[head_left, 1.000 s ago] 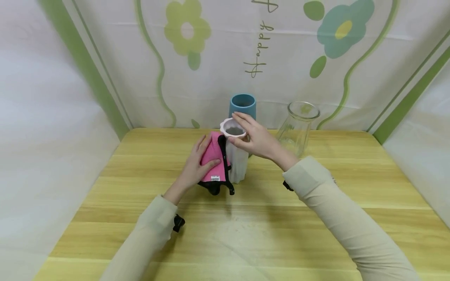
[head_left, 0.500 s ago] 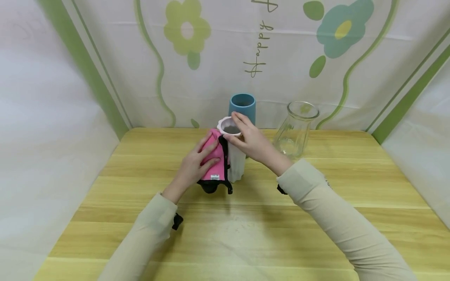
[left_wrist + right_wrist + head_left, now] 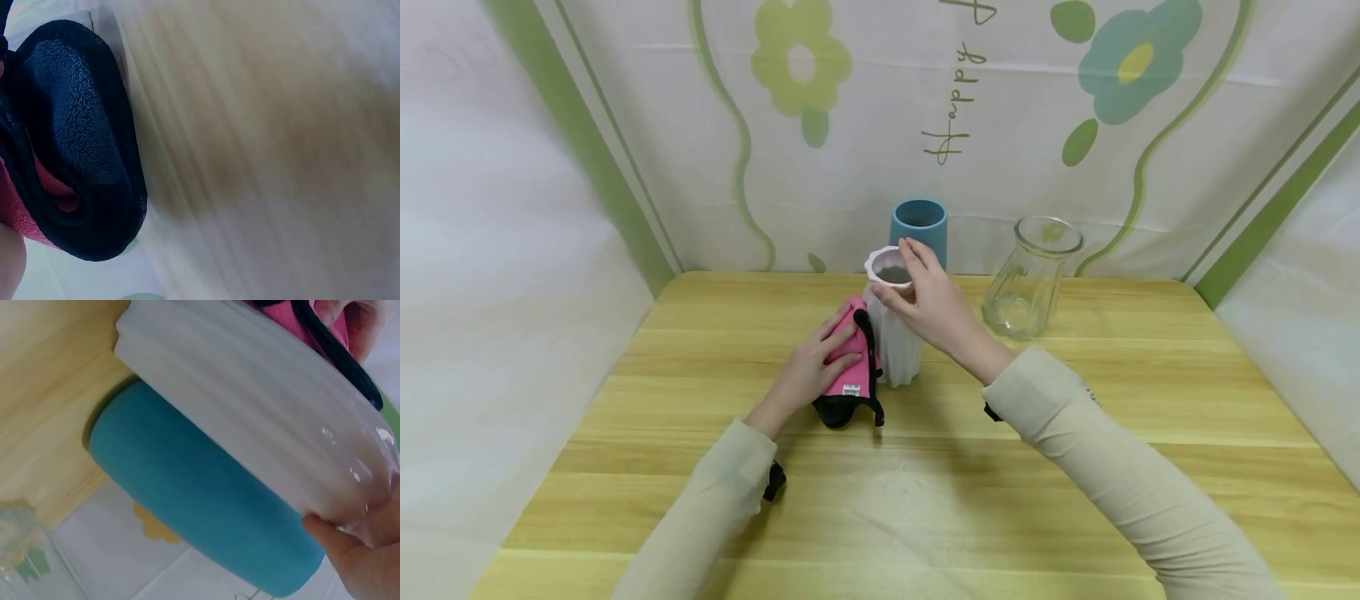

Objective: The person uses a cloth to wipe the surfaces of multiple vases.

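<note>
A white vase (image 3: 897,346) with a wavy rim stands on the table. My right hand (image 3: 931,300) grips it at the rim, thumb on the near side and fingers on the far side. My left hand (image 3: 805,367) holds a folded pink cloth (image 3: 847,367) with black edging and a small white label, at the vase's left side. In the left wrist view, the cloth's dark fleecy lining (image 3: 78,112) shows. The right wrist view has the vase's ribbed body (image 3: 237,394) large in front, with my thumb (image 3: 328,537) against it near the rim.
Just behind the white vase stands a blue vase (image 3: 919,229), partly hidden by it and by my right hand. A clear glass vase (image 3: 1030,279) stands farther right. The wooden table (image 3: 1075,517) ends at a white flower-printed curtain (image 3: 880,108).
The pink cloth and left hand have come down and slightly left along the white vase, away from its rim. The vase's rim has shifted a little left and back, with the right hand on it.
</note>
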`<action>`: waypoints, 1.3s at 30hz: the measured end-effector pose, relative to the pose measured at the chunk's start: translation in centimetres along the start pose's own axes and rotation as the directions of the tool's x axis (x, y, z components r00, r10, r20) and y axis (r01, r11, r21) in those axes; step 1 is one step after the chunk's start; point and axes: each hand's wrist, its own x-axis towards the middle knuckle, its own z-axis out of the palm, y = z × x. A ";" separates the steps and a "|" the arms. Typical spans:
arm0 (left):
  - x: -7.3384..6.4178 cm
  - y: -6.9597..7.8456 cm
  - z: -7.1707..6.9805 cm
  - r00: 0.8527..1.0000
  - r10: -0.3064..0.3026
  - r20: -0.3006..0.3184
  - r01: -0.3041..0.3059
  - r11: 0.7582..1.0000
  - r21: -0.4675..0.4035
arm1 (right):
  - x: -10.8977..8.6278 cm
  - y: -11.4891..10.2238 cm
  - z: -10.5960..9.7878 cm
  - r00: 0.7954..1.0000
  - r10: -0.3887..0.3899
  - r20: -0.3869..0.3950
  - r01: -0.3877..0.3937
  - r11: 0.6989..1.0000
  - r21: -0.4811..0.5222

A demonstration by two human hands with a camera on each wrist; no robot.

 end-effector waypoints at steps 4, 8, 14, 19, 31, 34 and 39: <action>-0.1 -0.2 0.0 1.000 -0.001 -0.031 0.000 0.999 -0.039 | 0.8 0.7 -1.3 0.994 -0.049 0.097 0.050 0.999 -0.004; 0.0 -0.2 -0.2 0.998 0.002 -0.057 -0.005 0.998 -0.069 | 1.5 2.0 -2.5 0.962 -0.128 0.242 0.116 0.991 0.064; 0.7 1.0 -1.0 0.999 -0.022 -0.046 0.019 0.998 -0.057 | 1.5 2.6 -2.7 0.935 -0.129 0.330 0.108 0.991 0.079; 1.5 2.4 -1.7 1.000 -0.006 -0.004 0.007 1.000 0.015 | 1.0 1.9 -2.3 0.951 -0.096 0.293 0.078 0.994 0.074; 1.8 1.5 -1.9 0.991 0.131 -0.020 -0.129 0.988 0.082 | 0.7 0.0 -0.5 0.989 0.016 0.150 -0.022 0.999 0.037; 1.8 1.2 -1.9 0.995 0.098 0.000 -0.098 0.993 0.073 | 0.8 -0.4 0.0 0.993 0.036 0.113 -0.040 0.999 0.033; 1.0 0.0 -1.3 0.994 0.004 0.110 -0.015 0.995 0.100 | 0.7 -0.9 0.4 0.996 0.058 0.061 -0.058 0.998 0.011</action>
